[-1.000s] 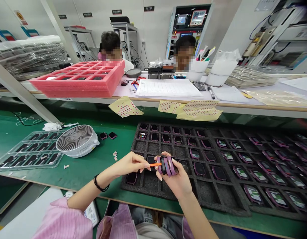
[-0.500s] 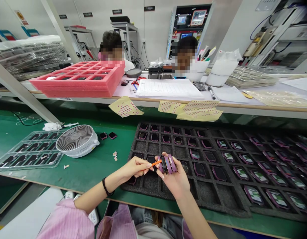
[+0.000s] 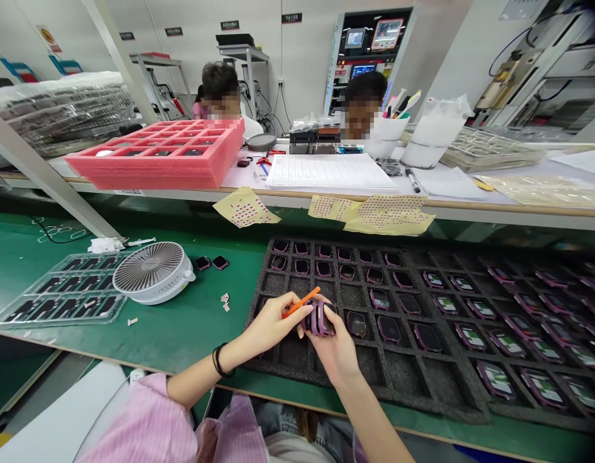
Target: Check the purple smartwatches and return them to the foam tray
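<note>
My left hand [image 3: 271,321], with a dark band at its wrist, is closed around a thin orange stick [image 3: 304,301] that slants up to the right. Its fingertips also touch the left side of a small stack of purple watch cases [image 3: 321,320]. Those cases are gripped in the fingers of my right hand [image 3: 334,350]; how many is partly hidden by the fingers. Both hands are above a dark grey foam tray [image 3: 446,389], whose compartments hold many purple-framed watches [image 3: 388,328], while several compartments near me have nothing in them.
A white round fan [image 3: 155,273] stands left, beside a clear plastic tray [image 3: 60,289] of dark parts. Two watches [image 3: 211,263] and small white scraps [image 3: 225,302] lie on the green bench. Above runs a shelf with a pink foam tray [image 3: 152,164] and papers [image 3: 329,171]. Two people sit beyond.
The orange stick has swung from pointing at the watch cases to slanting upward above them. My left fingers have come onto the cases, which now sit closer together in my right hand.
</note>
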`<state>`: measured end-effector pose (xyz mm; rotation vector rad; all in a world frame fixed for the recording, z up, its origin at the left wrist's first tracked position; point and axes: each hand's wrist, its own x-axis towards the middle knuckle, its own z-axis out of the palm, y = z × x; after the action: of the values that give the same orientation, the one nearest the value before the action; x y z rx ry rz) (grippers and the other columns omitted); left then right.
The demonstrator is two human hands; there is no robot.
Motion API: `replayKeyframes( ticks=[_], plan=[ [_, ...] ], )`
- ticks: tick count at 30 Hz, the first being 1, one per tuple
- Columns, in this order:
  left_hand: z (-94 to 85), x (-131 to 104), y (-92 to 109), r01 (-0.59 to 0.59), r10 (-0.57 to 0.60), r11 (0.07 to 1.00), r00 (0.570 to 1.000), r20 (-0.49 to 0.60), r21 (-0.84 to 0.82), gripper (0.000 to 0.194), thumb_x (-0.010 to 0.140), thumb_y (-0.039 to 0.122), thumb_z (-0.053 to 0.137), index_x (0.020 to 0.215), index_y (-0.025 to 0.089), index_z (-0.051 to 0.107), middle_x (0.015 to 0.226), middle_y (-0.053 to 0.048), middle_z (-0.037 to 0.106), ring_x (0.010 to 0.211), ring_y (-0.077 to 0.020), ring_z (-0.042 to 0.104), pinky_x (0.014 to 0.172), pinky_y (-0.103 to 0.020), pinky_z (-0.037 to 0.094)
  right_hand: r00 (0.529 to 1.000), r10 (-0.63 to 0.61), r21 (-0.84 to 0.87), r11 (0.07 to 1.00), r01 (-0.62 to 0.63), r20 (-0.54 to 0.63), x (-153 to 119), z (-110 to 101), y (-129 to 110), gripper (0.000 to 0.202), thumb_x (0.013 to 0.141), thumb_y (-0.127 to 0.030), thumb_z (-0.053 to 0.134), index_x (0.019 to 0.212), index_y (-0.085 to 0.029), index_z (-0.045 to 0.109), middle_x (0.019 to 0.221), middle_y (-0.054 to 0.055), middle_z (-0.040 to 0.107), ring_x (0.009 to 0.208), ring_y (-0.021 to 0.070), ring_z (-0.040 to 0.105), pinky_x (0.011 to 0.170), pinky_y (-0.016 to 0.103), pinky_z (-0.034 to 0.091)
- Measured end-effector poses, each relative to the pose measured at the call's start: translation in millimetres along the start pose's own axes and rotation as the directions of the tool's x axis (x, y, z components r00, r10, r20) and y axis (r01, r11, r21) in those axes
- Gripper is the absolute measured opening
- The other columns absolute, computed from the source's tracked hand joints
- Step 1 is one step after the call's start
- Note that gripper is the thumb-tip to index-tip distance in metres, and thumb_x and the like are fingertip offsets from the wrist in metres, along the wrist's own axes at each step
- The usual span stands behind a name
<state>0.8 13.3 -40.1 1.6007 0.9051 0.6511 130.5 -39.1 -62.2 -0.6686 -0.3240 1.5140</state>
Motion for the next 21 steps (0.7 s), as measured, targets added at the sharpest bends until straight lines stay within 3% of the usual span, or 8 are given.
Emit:
replayKeyframes(
  ticks=[4,9,11,13,16,19,21],
  plan=[
    [7.5,1,2,-0.054,0.054,0.986,0.999,0.001,0.159,0.030,0.092,0.042,0.042,0.074,0.019,0.045,0.059,0.004,0.053,0.056,-0.0110,0.053,0.059,-0.023,0.040,0.999,-0.049,-0.058,0.997,0.047,-0.023,-3,-2,6,0.019,0.080,-0.030,0.063,0.099,-0.025,0.064,0.090,0.000,0.066,0.080,0.0170,0.060,0.066,0.030,0.051],
    [-15.5,-4,11,-0.080,0.180,0.920,0.956,-0.231,0.384,0.030,0.092,0.038,0.041,0.069,0.018,0.043,0.061,0.005,0.041,0.055,-0.0094,0.037,0.054,-0.021,0.029,0.986,-0.134,-0.012,0.991,0.134,-0.098,1,-10,-3,0.017,0.081,-0.031,0.061,0.097,-0.024,0.062,0.092,0.004,0.068,0.077,0.0182,0.062,0.062,0.031,0.048],
    [-21.3,-11,11,-0.058,0.148,0.886,0.976,-0.162,0.461,0.032,0.090,0.038,0.045,0.065,0.018,0.044,0.059,0.005,0.038,0.054,-0.0093,0.035,0.053,-0.022,0.026,0.980,-0.142,0.007,0.990,0.144,-0.138,3,-13,-12,0.017,0.082,-0.032,0.061,0.096,-0.024,0.063,0.093,0.005,0.068,0.077,0.0183,0.063,0.061,0.031,0.048],
    [-19.1,-20,5,-0.037,0.044,0.854,0.999,0.000,0.519,0.033,0.087,0.037,0.050,0.062,0.017,0.048,0.055,0.005,0.040,0.052,-0.0094,0.036,0.053,-0.022,0.025,0.979,-0.129,0.026,0.990,0.135,-0.157,4,-15,-22,0.017,0.082,-0.033,0.060,0.096,-0.024,0.064,0.095,0.005,0.068,0.077,0.0182,0.062,0.062,0.032,0.048],
    [-10.4,-31,-8,0.012,-0.108,0.830,0.984,0.140,0.557,0.028,0.085,0.038,0.054,0.068,0.016,0.059,0.058,0.003,0.050,0.052,-0.0106,0.042,0.053,-0.023,0.026,0.982,-0.103,0.047,0.993,0.112,-0.159,3,-15,-31,0.018,0.083,-0.035,0.059,0.097,-0.025,0.065,0.097,0.005,0.068,0.077,0.0178,0.062,0.065,0.033,0.048],
    [-19.3,-33,-14,0.065,-0.143,0.835,0.984,0.102,0.546,0.032,0.088,0.047,0.049,0.090,0.017,0.063,0.067,0.001,0.058,0.059,-0.0133,0.051,0.055,-0.023,0.031,0.986,-0.094,0.033,0.995,0.099,-0.140,1,-16,-35,0.019,0.082,-0.037,0.059,0.096,-0.026,0.066,0.097,0.004,0.068,0.078,0.0170,0.062,0.066,0.032,0.048],
    [-41.5,-28,-16,0.092,-0.089,0.828,0.996,-0.032,0.554,0.036,0.093,0.046,0.038,0.097,0.019,0.060,0.071,0.001,0.060,0.064,-0.0148,0.055,0.059,-0.023,0.035,0.986,-0.093,0.025,0.995,0.098,-0.137,0,-17,-35,0.020,0.082,-0.038,0.059,0.096,-0.027,0.066,0.097,0.004,0.069,0.078,0.0168,0.062,0.066,0.032,0.049]
  ],
)
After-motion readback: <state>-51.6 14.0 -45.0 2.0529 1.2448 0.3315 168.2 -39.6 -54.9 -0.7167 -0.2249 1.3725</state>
